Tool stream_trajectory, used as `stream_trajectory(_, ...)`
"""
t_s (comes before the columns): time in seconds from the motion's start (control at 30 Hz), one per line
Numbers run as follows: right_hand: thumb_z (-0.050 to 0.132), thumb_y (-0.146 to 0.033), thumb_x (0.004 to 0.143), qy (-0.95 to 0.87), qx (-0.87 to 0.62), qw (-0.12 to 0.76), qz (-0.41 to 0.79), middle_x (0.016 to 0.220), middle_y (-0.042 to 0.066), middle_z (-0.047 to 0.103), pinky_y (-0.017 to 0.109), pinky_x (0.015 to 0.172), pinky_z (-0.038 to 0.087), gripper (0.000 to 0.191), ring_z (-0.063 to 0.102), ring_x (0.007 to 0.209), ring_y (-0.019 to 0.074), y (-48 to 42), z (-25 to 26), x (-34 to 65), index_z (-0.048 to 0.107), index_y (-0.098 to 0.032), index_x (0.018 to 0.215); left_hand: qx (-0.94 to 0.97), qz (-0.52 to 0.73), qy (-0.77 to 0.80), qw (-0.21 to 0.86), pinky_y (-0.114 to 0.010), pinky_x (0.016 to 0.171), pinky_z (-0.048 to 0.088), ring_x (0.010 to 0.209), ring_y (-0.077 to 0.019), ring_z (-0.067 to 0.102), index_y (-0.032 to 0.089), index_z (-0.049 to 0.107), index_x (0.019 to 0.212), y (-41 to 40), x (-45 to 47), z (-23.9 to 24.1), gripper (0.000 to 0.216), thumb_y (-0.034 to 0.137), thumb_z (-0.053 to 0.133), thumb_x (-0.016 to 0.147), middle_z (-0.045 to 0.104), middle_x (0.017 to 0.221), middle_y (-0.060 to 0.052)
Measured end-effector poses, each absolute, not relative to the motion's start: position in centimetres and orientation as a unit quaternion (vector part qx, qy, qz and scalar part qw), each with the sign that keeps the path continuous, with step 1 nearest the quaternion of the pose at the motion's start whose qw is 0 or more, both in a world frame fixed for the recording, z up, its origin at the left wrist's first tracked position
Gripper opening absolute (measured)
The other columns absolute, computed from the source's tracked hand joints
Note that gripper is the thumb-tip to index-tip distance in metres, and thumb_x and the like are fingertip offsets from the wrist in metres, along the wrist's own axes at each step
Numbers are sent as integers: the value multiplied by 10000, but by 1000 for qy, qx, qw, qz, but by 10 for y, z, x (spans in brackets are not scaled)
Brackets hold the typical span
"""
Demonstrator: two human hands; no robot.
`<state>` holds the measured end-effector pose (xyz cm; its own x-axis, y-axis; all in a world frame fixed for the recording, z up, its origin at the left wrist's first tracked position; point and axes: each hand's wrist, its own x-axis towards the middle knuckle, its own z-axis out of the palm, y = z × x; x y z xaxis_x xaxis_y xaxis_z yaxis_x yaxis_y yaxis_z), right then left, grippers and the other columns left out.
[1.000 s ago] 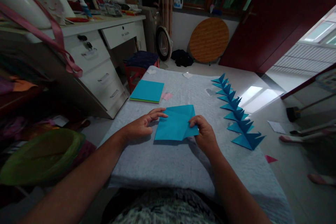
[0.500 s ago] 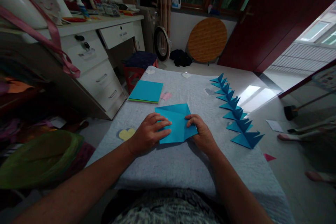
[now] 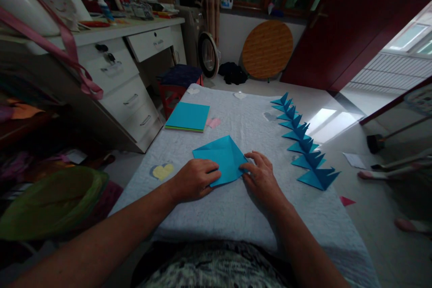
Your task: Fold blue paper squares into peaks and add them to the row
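Observation:
A folded blue paper sheet (image 3: 221,156) lies on the grey cloth-covered table (image 3: 243,207) in front of me. My left hand (image 3: 194,179) rests on its near left corner, fingers curled and pressing down. My right hand (image 3: 261,175) touches its right corner with the fingertips pinched at the edge. A stack of blue square sheets (image 3: 188,117) sits at the far left of the table. A row of several folded blue pieces (image 3: 302,144) runs along the right side.
A white desk with drawers (image 3: 124,72) stands to the left, cluttered on top. A green bag (image 3: 50,200) sits low at the left. Heart stickers (image 3: 162,171) mark the cloth. A round wooden board (image 3: 267,49) leans on the far wall.
The blue sheet has turned and been folded smaller, now sitting like a diamond. Both hands have drawn nearer to me, onto its near corners.

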<state>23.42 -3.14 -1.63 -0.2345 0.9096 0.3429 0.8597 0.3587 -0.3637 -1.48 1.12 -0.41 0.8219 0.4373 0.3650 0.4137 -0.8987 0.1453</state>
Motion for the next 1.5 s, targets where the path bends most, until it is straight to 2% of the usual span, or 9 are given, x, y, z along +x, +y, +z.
stream_trajectory(0.13, 623, -92, 829, -783, -554, 277, 50, 1254, 93, 601, 538, 1056, 401, 258, 477, 1265, 302, -30, -21, 235, 744, -261, 982, 946, 215, 227, 82, -301, 737, 522, 850, -183, 663, 184, 684, 926, 9, -13, -5, 189, 219, 500, 950, 700, 969, -80)
stream_trajectory(0.3, 667, -168, 838, -761, -571, 294, 93, 1242, 81, 609, 545, 1026, 413, 143, 497, 1231, 304, -29, -23, 239, 760, -270, 875, 893, 268, 296, 209, -285, 773, 513, 851, -173, 660, 177, 678, 877, 11, -11, -6, 131, 234, 567, 917, 706, 913, -60)
stream_trajectory(0.47, 657, -183, 843, -732, -602, 281, 153, 1212, 79, 634, 524, 1019, 405, 124, 537, 1185, 287, -24, -24, 243, 758, -255, 843, 826, 284, 390, 292, -241, 620, 422, 645, -126, 559, 176, 620, 830, 14, -10, -3, 83, 245, 596, 869, 609, 713, 17)
stream_trajectory(0.57, 629, -183, 853, -725, -610, 275, 163, 1195, 79, 643, 497, 1018, 397, 141, 545, 1172, 273, -23, -23, 243, 756, -243, 835, 805, 283, 418, 312, -227, 573, 366, 572, -108, 481, 190, 581, 960, 13, -10, -3, 127, 264, 602, 858, 504, 646, 66)
stream_trajectory(0.67, 610, -195, 860, -715, -621, 271, 173, 1194, 82, 644, 502, 1016, 379, 148, 533, 1168, 282, -23, -20, 240, 745, -232, 814, 802, 288, 429, 301, -229, 557, 343, 536, -108, 447, 206, 513, 1151, 10, -8, -3, 292, 277, 579, 876, 429, 627, 91)
stream_trajectory(0.77, 605, -204, 859, -699, -639, 269, 174, 1191, 85, 644, 509, 1001, 374, 147, 522, 1163, 295, -23, -18, 236, 728, -225, 784, 803, 290, 442, 274, -238, 567, 346, 557, -125, 492, 216, 457, 1233, 9, -7, -4, 340, 274, 532, 907, 432, 636, 86)
stream_trajectory(1.23, 641, -163, 806, -672, -670, 259, 180, 1194, 84, 633, 483, 1015, 349, 103, 513, 1173, 299, -25, -12, 227, 672, -207, 719, 810, 187, 495, 255, -250, 586, 341, 570, -138, 521, 210, 434, 1265, 8, -6, -8, 429, 229, 572, 859, 486, 670, 73)
stream_trajectory(1.5, 639, -149, 798, -665, -680, 256, 171, 1195, 93, 637, 493, 991, 363, 123, 514, 1163, 313, -24, -13, 225, 662, -202, 688, 790, 181, 541, 226, -267, 627, 365, 639, -159, 577, 203, 458, 1217, 8, -1, -4, 327, 232, 552, 906, 526, 713, 54)
